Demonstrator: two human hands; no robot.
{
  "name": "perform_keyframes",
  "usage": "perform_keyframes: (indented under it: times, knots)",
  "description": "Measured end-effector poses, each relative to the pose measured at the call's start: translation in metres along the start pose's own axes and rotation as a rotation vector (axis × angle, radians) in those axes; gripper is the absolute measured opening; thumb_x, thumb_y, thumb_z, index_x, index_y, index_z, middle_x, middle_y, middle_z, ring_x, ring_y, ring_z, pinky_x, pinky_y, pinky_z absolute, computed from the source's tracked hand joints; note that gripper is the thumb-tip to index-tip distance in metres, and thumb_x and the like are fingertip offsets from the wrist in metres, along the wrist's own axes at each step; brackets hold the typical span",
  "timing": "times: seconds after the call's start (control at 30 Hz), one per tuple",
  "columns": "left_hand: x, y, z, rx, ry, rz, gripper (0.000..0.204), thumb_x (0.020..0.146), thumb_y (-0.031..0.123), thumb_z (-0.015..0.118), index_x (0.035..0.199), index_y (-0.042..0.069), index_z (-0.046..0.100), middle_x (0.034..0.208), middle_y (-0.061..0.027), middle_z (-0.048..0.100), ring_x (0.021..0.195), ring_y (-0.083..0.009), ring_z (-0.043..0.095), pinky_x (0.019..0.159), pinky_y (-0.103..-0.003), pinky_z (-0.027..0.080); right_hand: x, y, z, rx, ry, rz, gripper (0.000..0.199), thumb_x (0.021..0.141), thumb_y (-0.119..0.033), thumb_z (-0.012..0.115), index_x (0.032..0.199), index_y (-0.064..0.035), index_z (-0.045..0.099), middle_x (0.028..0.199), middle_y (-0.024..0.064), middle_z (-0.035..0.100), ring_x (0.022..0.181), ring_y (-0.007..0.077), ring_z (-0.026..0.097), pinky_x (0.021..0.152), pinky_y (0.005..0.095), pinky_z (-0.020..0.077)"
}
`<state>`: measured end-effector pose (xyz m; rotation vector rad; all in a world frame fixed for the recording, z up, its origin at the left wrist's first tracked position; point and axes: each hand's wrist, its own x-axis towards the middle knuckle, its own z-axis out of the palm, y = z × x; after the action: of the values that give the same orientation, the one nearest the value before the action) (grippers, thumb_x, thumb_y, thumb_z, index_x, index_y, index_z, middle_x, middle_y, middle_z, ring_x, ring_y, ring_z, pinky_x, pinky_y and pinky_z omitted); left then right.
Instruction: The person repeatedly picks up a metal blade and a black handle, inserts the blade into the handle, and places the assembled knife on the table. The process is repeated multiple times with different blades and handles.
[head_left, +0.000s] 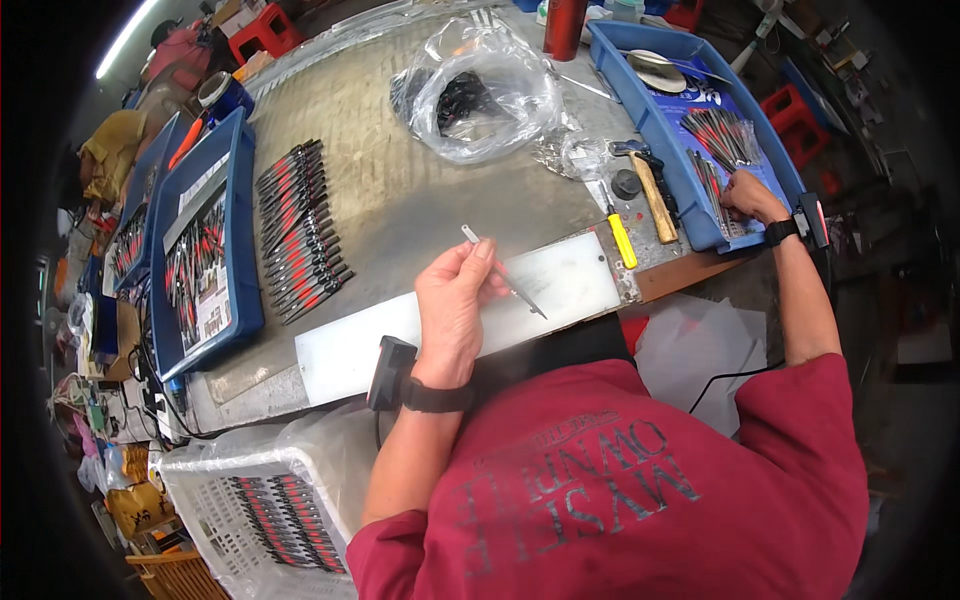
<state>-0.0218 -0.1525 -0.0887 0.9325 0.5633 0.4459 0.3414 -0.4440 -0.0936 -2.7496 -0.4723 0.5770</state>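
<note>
My left hand point(452, 298) is closed around a slim grey metal piece point(522, 294), its flat holed end above the fingers and its pointed end below. It is held over a long white board point(562, 276) at the table's near edge. My right hand point(752, 198) reaches into the blue tray point(706, 226) on the right, fingers bent down at a bundle of slim red-and-metal pieces point(706, 186). Its fingertips are partly hidden, so what they grip is unclear. Another fanned bundle of such pieces point(722, 136) lies farther back in that tray.
Black-and-red tools point(300, 230) lie in a row on the table. Left stands another blue tray point(240, 210) of tools; below it, a white basket point(215, 520). A plastic bag point(470, 145), hammer point(654, 195) and yellow-handled screwdriver point(622, 240) lie toward the right.
</note>
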Motion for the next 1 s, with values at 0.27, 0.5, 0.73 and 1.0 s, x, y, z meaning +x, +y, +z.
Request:
perform_keyframes:
  times: [0.27, 0.5, 0.73, 1.0]
  knots:
    - [0.002, -0.003, -0.002, -0.009, -0.005, 0.011, 0.020, 0.089, 0.016, 0.063, 0.097, -0.002, 0.062, 0.075, -0.0042, 0.061, 0.059, -0.0087, 0.057, 0.055, -0.021, 0.052, -0.006, -0.003, 0.001, 0.098, 0.015, -0.024, 0.014, 0.068, -0.003, 0.061, 0.062, 0.0092, 0.057, 0.052, 0.0113, 0.053, 0.046, 0.0172, 0.052, 0.044, 0.0346, 0.0390]
    - [0.002, -0.004, -0.003, -0.016, -0.007, 0.005, 0.020, 0.089, 0.017, 0.063, 0.097, -0.002, 0.063, 0.075, -0.0040, 0.061, 0.059, -0.0085, 0.057, 0.055, -0.022, 0.052, -0.005, -0.004, 0.000, 0.105, 0.003, 0.006, 0.009, 0.066, -0.001, 0.059, 0.062, 0.0079, 0.057, 0.056, 0.0116, 0.055, 0.047, 0.0172, 0.052, 0.043, 0.0333, 0.0382]
    - [0.000, -0.002, -0.002, 0.005, 0.005, -0.002, 0.015, 0.089, 0.015, 0.064, 0.090, 0.000, 0.063, 0.073, -0.0026, 0.061, 0.061, -0.0087, 0.055, 0.058, -0.023, 0.049, -0.002, 0.008, -0.015, 0.291, 0.164, -0.012, 0.011, 0.074, -0.007, 0.065, 0.078, 0.0026, 0.063, 0.059, 0.0062, 0.056, 0.051, 0.0115, 0.052, 0.046, 0.0265, 0.0398]
    - [-0.003, -0.003, 0.006, 0.081, -0.083, -0.002, 0.016, 0.089, 0.015, 0.063, 0.089, -0.001, 0.064, 0.075, -0.0037, 0.062, 0.063, -0.0094, 0.055, 0.059, -0.024, 0.047, -0.092, -0.095, -0.016, 0.943, 0.069, -0.361, 0.010, 0.081, -0.009, 0.066, 0.087, -0.0021, 0.062, 0.075, -0.0016, 0.060, 0.061, 0.0065, 0.052, 0.055, 0.0189, 0.0413]
